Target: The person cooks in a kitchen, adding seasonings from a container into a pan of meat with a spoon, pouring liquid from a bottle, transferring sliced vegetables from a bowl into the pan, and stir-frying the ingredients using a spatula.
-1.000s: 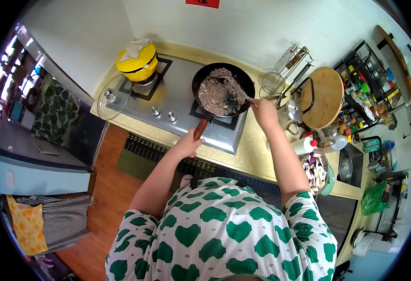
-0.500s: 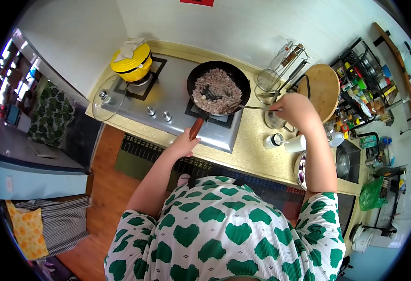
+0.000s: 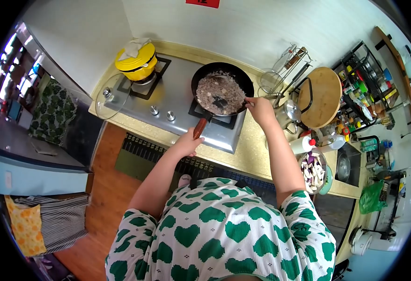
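A black frying pan sits on the right burner of the steel stove. Crumbled, pinkish-brown minced meat covers much of its bottom. My left hand is wrapped round the pan's reddish-brown handle at the stove's front edge. At the pan's right rim, my right hand is closed on the end of a utensil, seen as a spatula in the earlier views; its head is hard to make out among the meat.
A yellow pot with a cloth on top stands on the left burner, beside a glass lid. To the right are a round wooden board, a metal jug, a white bottle and a bowl of chopped purple-and-white pieces.
My right hand first moved away to the right with the utensil, then came back to the pan's rim. The meat has shifted about in the pan. My left hand has kept its hold.
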The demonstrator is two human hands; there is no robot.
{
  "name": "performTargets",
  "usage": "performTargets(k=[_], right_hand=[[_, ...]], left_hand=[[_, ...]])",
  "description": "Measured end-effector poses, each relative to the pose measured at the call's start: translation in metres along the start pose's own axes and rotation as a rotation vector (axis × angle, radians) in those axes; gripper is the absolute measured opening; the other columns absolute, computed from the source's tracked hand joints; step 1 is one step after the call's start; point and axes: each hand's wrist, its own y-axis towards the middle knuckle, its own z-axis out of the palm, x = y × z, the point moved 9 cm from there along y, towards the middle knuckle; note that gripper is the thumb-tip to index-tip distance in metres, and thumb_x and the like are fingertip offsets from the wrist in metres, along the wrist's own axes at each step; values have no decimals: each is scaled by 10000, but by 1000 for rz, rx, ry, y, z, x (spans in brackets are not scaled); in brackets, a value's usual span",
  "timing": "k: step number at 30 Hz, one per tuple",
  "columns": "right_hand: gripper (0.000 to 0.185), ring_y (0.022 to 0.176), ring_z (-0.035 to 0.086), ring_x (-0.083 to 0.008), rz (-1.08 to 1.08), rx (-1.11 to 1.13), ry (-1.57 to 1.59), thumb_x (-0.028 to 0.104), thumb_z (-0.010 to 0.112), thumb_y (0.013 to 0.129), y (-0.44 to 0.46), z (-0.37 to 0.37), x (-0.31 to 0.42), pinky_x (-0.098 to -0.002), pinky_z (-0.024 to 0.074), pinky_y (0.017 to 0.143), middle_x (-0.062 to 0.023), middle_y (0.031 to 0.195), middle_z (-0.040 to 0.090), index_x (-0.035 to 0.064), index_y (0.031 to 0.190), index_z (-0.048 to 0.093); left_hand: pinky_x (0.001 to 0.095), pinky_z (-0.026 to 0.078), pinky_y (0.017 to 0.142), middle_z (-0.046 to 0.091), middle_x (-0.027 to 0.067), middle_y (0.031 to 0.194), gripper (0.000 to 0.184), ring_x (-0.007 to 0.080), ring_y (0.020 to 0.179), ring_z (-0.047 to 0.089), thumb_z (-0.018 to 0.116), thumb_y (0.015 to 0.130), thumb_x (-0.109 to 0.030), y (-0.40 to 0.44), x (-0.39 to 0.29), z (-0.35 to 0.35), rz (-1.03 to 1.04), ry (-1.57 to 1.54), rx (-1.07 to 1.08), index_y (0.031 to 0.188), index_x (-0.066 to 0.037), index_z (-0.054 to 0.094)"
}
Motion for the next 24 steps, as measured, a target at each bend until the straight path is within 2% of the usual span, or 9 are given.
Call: performTargets(k=[2,5,8,11,14,18,20,21,24], right_hand=[[278,965,700,-378,-65,93,8,183,737,887,-3,4,5,-426,554,880,-196,1045,736,117,1155,773],[308,940,730,-285,-78,296,-180,179,753,888,-1,-27,20,-388,570,868,-124,1085,763,205,1193,776],[270,879,720,-284,-188,319,-395,167,758,866,4,-74,25,-392,569,780,-88,999,771,226,1126,799],[259,851,714,-285,-240,284,-506,152,771,825,-6,-128,51,-403,563,764,-71,924,767,236,1066,817],[261,875,720,-283,-116,319,-577,138,790,788,-16,-154,64,-409,566,769,-80,924,768,211,1037,822],[261,893,719,-309,-114,330,-606,141,788,797,-17,-123,59,-407,565,816,-107,952,764,200,1049,817],[241,897,717,-319,-140,229,-464,146,772,819,-14,-104,46,-406,563,835,-122,979,762,181,1055,813],[257,904,716,-324,-46,228,-401,154,756,843,-16,-101,43,-410,562,840,-137,1004,759,185,1093,805],[230,913,710,-344,-14,46,-268,153,752,841,-15,-87,27,-429,560,832,-148,950,751,163,1063,808]], left_hand=[[304,555,534,604,125,969,532,176,600,643,620,1016,-326,0,0,1,12,-6,6,1379,-25,375],[306,556,533,604,127,966,535,181,602,646,621,1015,-328,-1,-2,1,19,-16,5,1383,-29,373],[305,557,534,602,126,971,536,182,603,649,619,1017,-327,-1,-2,1,10,-7,6,1386,-29,370],[304,555,531,598,125,977,539,178,597,643,617,1018,-323,-2,-3,0,-3,-3,8,1389,-24,365],[304,558,533,597,128,985,545,180,598,645,618,1018,-325,-2,-3,0,8,1,3,1393,-25,360],[308,564,536,604,134,1005,556,185,607,655,621,1015,-331,-4,-6,0,11,-2,16,1399,-30,353],[311,566,536,608,135,1016,561,187,607,657,621,1015,-331,-2,-4,0,10,2,11,1403,-30,350],[314,566,530,610,135,1021,567,190,598,656,624,1013,-329,-1,-3,0,25,-9,17,1404,-25,347],[315,566,526,609,136,1016,580,194,594,657,627,1011,-327,1,-2,0,27,-9,27,1413,-23,340]])
